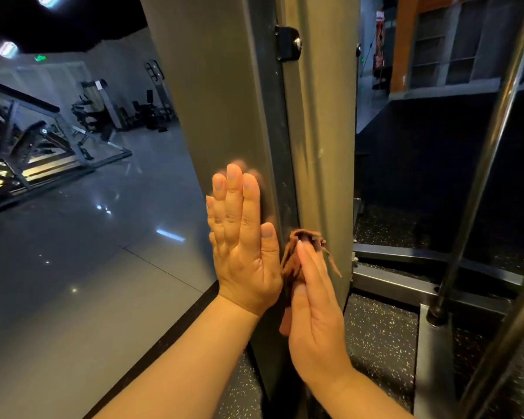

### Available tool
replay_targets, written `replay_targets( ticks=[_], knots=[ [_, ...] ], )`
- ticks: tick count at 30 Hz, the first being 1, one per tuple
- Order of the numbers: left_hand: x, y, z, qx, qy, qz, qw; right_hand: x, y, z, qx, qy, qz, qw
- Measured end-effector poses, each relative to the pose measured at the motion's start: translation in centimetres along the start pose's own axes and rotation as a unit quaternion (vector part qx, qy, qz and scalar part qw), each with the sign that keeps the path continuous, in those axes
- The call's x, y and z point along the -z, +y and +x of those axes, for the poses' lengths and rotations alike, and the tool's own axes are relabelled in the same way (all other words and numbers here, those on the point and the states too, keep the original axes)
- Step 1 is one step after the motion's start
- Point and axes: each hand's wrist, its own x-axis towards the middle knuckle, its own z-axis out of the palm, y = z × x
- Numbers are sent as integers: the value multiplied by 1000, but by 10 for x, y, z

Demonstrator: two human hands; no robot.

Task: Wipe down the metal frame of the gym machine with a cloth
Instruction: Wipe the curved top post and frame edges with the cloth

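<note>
Head view looks down along a tall upright post of the metal frame (218,101), grey and glossy, with a black bracket (288,42) fixed high on its front edge. The left hand (242,252) lies flat against the post's left face, fingers straight and together, holding nothing. Just beside it, the right hand (315,313) presses a brown cloth (291,267) against the post's front edge with straight fingers; the cloth is bunched between palm and metal, its ends sticking out above the fingertips and below the heel of the hand. A chrome pole (481,176) slants up on the right. Shiny grey floor tiles (88,267) spread to the left, where other gym machines (94,107) stand far off.
</note>
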Motion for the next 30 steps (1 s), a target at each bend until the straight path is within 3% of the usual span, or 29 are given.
replay_targets(
  ticks=[6, 12, 19, 22, 26, 30],
  knots=[
    [7, 2, 0, 17, -24, 3, 1000, 6, -65, 92, 100, -35, 20, 994],
    [20, 9, 29, 26, -59, 7, 998, 14, -25, 37, 49, -67, -5, 997],
    [24, 12, 94, 25, -43, -22, 999, 8, -99, 122, 110, -52, 13, 992],
    [21, 8, 87, 18, -38, -12, 999, 5, -86, 113, 123, -40, 23, 991],
    [19, 6, 88, 16, -32, 0, 999, 10, -50, 71, 60, -59, -9, 996],
    [24, 11, 90, 25, -40, -7, 999, 7, -91, 103, 92, -40, -16, 995]
  ],
)
